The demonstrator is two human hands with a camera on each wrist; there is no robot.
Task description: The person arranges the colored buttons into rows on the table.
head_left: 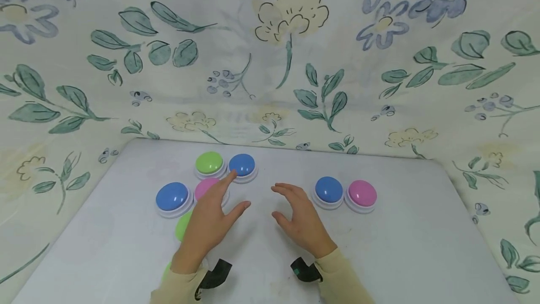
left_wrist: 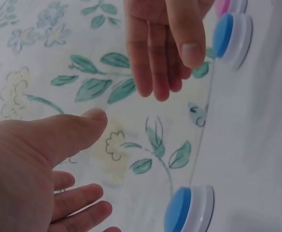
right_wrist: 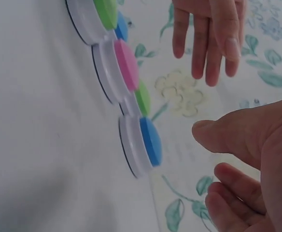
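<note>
My left hand (head_left: 206, 222) hovers over the left group of round push buttons, its fingers extended and thumb spread, holding nothing. In the head view it overlaps a pink button (head_left: 205, 188) and a green button (head_left: 182, 227). A blue button (head_left: 242, 165) lies just beyond its fingertips, beside another green button (head_left: 209, 163); a second blue button (head_left: 172, 196) is to its left. Facing it, my right hand (head_left: 304, 224) is raised with relaxed fingers and an empty palm. To its right sit a blue button (head_left: 329, 189) and a pink button (head_left: 362, 193), side by side.
The buttons have white bases and stand on a white table (head_left: 405, 247). Behind it and at both sides hangs a floral cloth (head_left: 236, 121). Part of one more green button (head_left: 166, 271) shows by the left forearm. Black straps circle both wrists.
</note>
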